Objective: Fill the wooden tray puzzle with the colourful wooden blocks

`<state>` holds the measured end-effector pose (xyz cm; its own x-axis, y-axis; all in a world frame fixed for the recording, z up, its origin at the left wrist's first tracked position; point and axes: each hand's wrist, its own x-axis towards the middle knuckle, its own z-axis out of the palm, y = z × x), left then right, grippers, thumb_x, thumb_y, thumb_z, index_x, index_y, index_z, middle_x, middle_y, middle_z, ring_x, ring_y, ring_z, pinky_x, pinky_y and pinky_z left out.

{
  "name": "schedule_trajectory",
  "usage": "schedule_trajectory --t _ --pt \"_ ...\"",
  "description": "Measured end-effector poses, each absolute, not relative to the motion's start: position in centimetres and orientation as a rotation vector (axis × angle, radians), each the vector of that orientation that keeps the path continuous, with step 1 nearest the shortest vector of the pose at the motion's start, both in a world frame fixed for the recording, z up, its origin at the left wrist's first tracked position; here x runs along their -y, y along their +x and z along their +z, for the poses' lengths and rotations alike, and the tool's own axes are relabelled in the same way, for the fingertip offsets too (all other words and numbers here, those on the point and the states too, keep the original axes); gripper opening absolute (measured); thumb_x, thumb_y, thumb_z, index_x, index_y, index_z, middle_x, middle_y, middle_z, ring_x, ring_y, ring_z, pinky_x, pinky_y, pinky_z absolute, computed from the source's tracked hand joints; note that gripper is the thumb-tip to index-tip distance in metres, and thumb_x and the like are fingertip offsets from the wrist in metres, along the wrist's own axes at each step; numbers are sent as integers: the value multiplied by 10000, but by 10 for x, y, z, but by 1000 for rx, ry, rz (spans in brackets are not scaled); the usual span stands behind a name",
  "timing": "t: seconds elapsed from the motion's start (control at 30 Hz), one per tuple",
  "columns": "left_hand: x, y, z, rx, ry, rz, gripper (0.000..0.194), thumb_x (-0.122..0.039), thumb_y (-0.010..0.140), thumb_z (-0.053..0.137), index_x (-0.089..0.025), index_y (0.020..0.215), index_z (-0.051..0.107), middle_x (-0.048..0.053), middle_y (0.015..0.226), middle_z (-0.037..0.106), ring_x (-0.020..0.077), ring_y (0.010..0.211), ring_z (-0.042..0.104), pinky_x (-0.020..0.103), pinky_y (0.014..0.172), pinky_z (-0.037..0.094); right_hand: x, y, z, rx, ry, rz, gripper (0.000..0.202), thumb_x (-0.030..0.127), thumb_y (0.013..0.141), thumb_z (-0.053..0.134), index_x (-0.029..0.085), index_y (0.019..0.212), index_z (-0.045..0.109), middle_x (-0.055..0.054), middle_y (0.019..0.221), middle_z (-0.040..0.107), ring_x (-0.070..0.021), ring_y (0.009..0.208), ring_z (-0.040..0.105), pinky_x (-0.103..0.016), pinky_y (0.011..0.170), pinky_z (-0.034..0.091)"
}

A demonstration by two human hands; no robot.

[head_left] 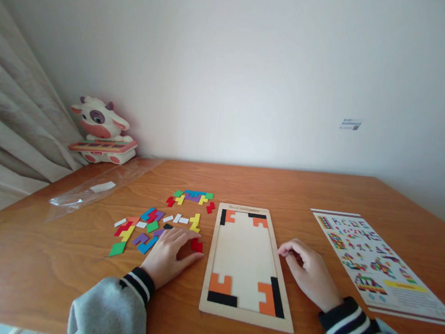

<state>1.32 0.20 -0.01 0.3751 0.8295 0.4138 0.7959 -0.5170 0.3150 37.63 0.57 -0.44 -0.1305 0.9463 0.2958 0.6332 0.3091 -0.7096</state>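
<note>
My left hand [173, 251] hovers low over the loose puzzle pieces, its thumb and index finger spread. A red piece [196, 245] shows in the gap between them; whether they touch it I cannot tell. The wooden puzzle board [246, 319] lies between my hands, with an orange piece and a black piece in each corner, such as the orange one [268, 300] and black one [222, 298] in front. By the board's right edge rests my right hand [309, 272], fingers curled in, with nothing visible in them. Yellow [195, 220] and green [152, 227] pieces lie beyond my left hand.
More coloured pieces [192, 196] lie behind, left of the board. A printed pattern sheet [384, 264] is at the right. A clear plastic bag [80, 198] and a cow toy with a keyboard [103, 132] occupy the left back, near a curtain [16, 105].
</note>
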Motion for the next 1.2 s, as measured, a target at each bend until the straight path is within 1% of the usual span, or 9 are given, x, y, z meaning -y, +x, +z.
schedule_trajectory --t 0.33,0.43,0.5,0.63,0.83,0.9,1.0,1.07,1.2 --pt "-2 14 1 -1454 2372 888 338 -435 831 706 -236 1101 665 49 1062 717 223 1007 669 383 923 562 -5 378 -7 1878 -1403 532 217 283 877 441 229 788 631 -39 819 703 -198 780 655 -312 707 509" --pt "-1 17 3 -1383 2256 949 313 -411 846 692 -226 1096 657 55 1063 689 192 913 673 338 812 601 -5 377 -6 1878 -1396 530 208 284 875 450 228 780 627 -41 814 702 -199 774 651 -315 703 507" --pt "0 21 5 -1316 2172 993 250 -392 853 686 -222 1036 675 64 1077 667 186 915 666 309 750 613 -5 376 -5 1877 -1398 519 205 282 871 454 228 773 624 -39 809 699 -197 769 650 -316 705 504" --pt "-2 34 9 -1214 1974 1052 233 -404 823 719 -201 935 700 84 1107 651 209 978 666 337 780 631 -5 377 -6 1884 -1400 523 201 270 866 452 228 772 624 -37 809 698 -193 768 651 -314 706 501" --pt "-21 59 20 -1015 1915 1029 275 -420 869 667 -190 1014 708 98 1126 679 211 983 691 375 845 629 -8 367 3 1826 -1373 493 177 246 863 474 218 953 624 -48 893 710 -193 842 661 -329 784 510" --pt "-25 62 19 -964 1908 1063 300 -431 866 672 -180 1028 700 106 1131 684 210 971 700 377 850 629 -11 352 15 1890 -1314 580 205 277 900 480 208 1035 618 -62 979 714 -181 868 658 -311 779 508" --pt "-27 62 14 -932 1879 1085 335 -447 835 708 -168 1019 692 109 1079 705 206 913 714 374 828 635 -17 322 32 2070 -1223 819 226 318 914 526 199 1069 640 -53 984 718 -146 763 635 -263 645 483" --pt "-25 60 11 -907 1909 1081 287 -423 833 718 -171 968 703 103 1049 719 206 926 712 366 834 629 -20 303 38 2152 -1175 979 235 375 887 604 192 1016 677 -44 977 726 -137 746 629 -255 648 480" --pt "-22 58 9 -866 2082 1060 136 -305 855 712 -178 902 725 92 1035 734 191 948 709 343 875 600 -25 283 30 2101 -1122 1207 303 410 851 675 184 1051 696 -30 931 738 -132 715 618 -253 642 476"
